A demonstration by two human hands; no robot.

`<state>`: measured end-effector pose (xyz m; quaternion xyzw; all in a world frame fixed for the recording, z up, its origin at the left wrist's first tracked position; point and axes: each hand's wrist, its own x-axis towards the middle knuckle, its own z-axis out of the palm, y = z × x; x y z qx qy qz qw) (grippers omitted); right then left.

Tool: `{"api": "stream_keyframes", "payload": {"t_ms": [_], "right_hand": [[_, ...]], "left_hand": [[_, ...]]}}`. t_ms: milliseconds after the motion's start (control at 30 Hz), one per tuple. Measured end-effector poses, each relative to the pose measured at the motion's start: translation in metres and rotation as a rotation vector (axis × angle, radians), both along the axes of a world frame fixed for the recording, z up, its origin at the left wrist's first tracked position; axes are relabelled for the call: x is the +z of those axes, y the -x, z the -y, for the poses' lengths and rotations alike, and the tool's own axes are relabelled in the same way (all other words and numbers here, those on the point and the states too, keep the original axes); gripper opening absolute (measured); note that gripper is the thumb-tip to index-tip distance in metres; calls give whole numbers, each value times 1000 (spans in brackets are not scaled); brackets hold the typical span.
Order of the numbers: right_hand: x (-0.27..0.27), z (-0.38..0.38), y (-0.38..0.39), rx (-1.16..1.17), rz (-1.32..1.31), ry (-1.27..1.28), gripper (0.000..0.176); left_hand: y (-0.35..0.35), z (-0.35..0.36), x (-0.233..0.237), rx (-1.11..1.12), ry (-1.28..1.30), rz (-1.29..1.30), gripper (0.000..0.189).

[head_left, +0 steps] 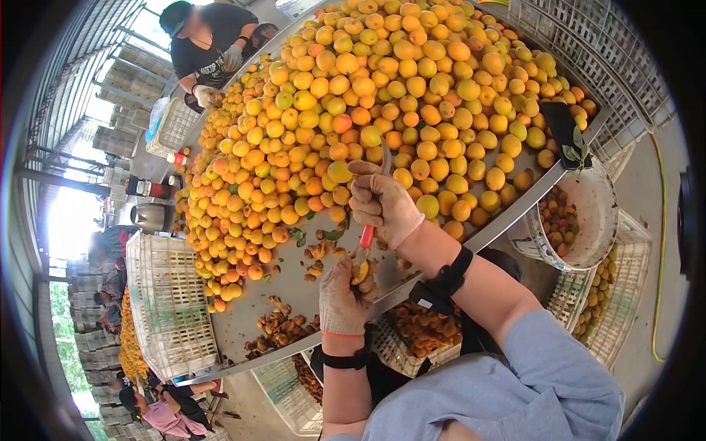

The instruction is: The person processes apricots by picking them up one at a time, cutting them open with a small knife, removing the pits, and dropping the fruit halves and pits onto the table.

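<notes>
My right hand, in a pale work glove, is closed in a fist round a red-handled metal tool. A curved metal piece sticks out above the fist; the lower metal end points down at my left hand. My left hand, gloved too, is closed on an orange apricot piece, partly hidden by the fingers and the tool. Beyond both hands, a big heap of apricots covers much of the metal table. Small brown pitted bits lie near the table edge.
A white bucket of fruit stands at right, beneath a black phone at the table corner. Plastic crates stand at left and below the edge. A co-worker wearing gloves works at the far side; other people sit further left.
</notes>
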<state>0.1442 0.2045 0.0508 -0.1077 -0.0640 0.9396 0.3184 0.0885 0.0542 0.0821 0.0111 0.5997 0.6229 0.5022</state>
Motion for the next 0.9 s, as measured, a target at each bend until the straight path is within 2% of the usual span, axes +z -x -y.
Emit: {"api": "stream_keyframes", "payload": {"t_ms": [67, 167, 233, 267, 333, 367, 433, 467, 500, 567, 600, 667, 800, 867, 900], "right_hand": [[-8, 3, 6, 3, -22, 30, 25], [-7, 23, 13, 28, -6, 86, 26], [-2, 24, 14, 55, 26, 99, 28], [-1, 21, 11, -6, 63, 69, 30], [1, 13, 0, -172, 104, -35, 28], [8, 14, -3, -170, 104, -34, 28], [22, 16, -5, -153, 435, -555, 21], [16, 18, -3, -24, 609, -820, 25], [9, 21, 1, -29, 605, -823, 25], [1, 30, 7, 355, 731, -747, 36], [0, 33, 8, 352, 734, -747, 36], [1, 36, 9, 367, 750, -815, 41], [9, 34, -1, 374, 610, -781, 38], [21, 33, -8, 450, 711, -880, 29], [20, 33, -8, 452, 709, -882, 29]], "left_hand": [[3, 1, -1, -13, -39, 42, 31], [9, 4, -12, 65, 41, 125, 30], [14, 6, -26, 67, -42, 279, 28], [14, 4, -26, 65, -46, 278, 28], [13, 2, -28, 233, -189, 37, 28], [17, 2, -27, 235, -189, 36, 28], [30, 0, -25, 296, -227, -19, 30], [36, 5, -25, 241, -309, -31, 31], [35, 5, -25, 239, -314, -36, 31], [29, 2, -28, 243, -347, -259, 32], [26, 0, -28, 241, -349, -256, 32], [19, -2, -24, 229, -275, -429, 33], [15, -1, -20, 239, -318, -418, 34], [21, 0, -16, 258, -381, -217, 33], [25, 1, -19, 262, -382, -218, 33]]}}
